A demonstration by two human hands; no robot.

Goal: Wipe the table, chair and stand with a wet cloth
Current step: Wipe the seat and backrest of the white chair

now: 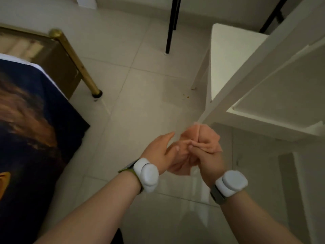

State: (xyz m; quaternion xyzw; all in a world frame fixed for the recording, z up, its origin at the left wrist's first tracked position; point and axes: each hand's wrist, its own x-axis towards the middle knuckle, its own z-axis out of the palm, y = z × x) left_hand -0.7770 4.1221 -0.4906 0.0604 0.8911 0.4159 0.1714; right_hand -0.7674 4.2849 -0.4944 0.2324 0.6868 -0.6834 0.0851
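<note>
My right hand grips the bunched peach cloth and my left hand pinches its near edge, probably folding it for the white stand just beyond.

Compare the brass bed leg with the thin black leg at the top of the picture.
The brass bed leg is thick and shiny gold, while the black leg is thin and dark. The brass bed leg has a rounded knob on top and a dark foot cap, but the black leg's top runs out of view. In the picture the brass bed leg slants and the black leg runs nearly upright. Both stand on the pale tiled floor.
</note>
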